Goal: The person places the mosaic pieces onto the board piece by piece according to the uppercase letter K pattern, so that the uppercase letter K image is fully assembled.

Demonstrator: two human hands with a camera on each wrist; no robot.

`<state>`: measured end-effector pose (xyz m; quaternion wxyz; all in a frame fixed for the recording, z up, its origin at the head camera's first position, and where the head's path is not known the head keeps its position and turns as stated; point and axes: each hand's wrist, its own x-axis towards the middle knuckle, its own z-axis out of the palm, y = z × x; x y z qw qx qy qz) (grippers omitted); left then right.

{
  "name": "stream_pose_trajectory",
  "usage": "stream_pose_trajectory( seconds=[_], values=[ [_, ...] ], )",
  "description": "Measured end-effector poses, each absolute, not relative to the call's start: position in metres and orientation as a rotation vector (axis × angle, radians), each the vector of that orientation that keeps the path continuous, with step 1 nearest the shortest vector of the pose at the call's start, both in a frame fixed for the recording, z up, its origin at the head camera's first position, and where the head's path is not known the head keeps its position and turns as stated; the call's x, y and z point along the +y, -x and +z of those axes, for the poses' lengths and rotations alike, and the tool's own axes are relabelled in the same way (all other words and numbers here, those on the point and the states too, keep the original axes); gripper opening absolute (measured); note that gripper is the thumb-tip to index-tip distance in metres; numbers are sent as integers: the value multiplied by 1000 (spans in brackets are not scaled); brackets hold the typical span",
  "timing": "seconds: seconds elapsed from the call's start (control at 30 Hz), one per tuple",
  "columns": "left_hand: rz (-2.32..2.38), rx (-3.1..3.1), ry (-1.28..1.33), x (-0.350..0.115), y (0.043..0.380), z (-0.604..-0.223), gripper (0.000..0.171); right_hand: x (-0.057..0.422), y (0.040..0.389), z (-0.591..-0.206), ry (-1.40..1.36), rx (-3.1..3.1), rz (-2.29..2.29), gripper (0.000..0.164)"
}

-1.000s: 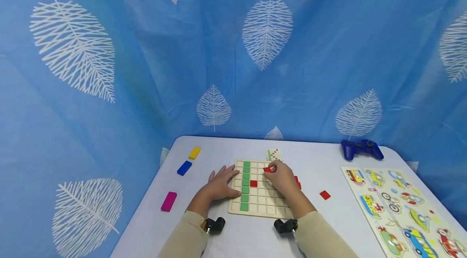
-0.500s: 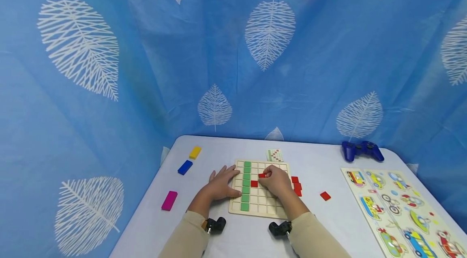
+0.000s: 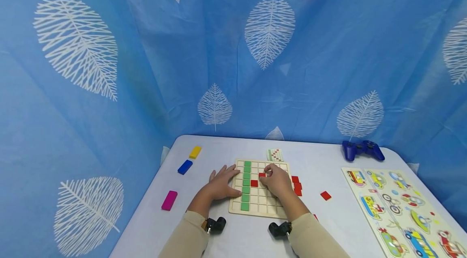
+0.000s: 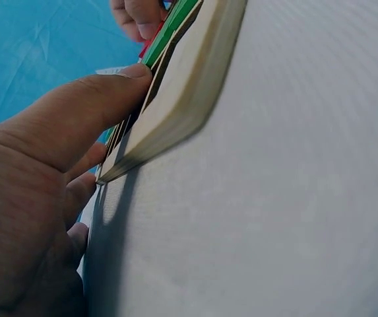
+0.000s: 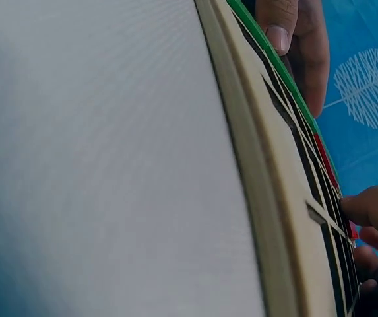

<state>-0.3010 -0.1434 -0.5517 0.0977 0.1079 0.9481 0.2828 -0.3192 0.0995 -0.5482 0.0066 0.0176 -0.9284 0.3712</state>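
A wooden grid board [image 3: 251,208] lies on the white table, with a column of green square tiles [image 3: 245,198] near its left side. My left hand [image 3: 219,187] rests at the board's left edge, fingers spread and thumb on the rim. My right hand [image 3: 278,181] pinches a red square tile [image 3: 262,175] over a cell in the upper middle. Diagonally below that, another red tile [image 3: 254,183] sits in the grid. In the right wrist view the right thumb [image 5: 373,206] is down at the board's surface, partly hiding the held tile.
Several loose red tiles [image 3: 297,186] lie right of the board, one [image 3: 326,196] farther out. A pattern card [image 3: 275,155] is behind it. Yellow [image 3: 195,152], blue [image 3: 185,167] and magenta [image 3: 169,201] blocks lie left. A game controller [image 3: 362,150] and picture puzzle [image 3: 397,208] are at right.
My right hand has carried the red tile left and toward me from the board's upper part to a cell above the other red tile. The left hand has stayed in place.
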Motion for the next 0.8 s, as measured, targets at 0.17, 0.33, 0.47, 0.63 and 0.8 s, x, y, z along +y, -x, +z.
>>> stream_pose_trajectory(
  seconds=[0.17, 0.33, 0.47, 0.63, 0.8],
  values=[
    [841, 2813, -326, -144, 300, -550, 89, 100, 318, -548, -113, -2917, 1164, 22],
    [846, 2800, -319, -144, 298, -550, 88, 101, 317, -549, -105, -2919, 1201, 19],
    [843, 2793, -315, -143, 296, -550, 87, 102, 316, -552, -101, -2920, 1206, 21],
    [860, 2793, -315, -142, 296, -548, 87, 104, 317, -553, -99, -2907, 1219, 23],
    [858, 2802, -318, -142, 296, -547, 87, 110, 317, -547, -130, -2881, 1388, 27]
  ],
)
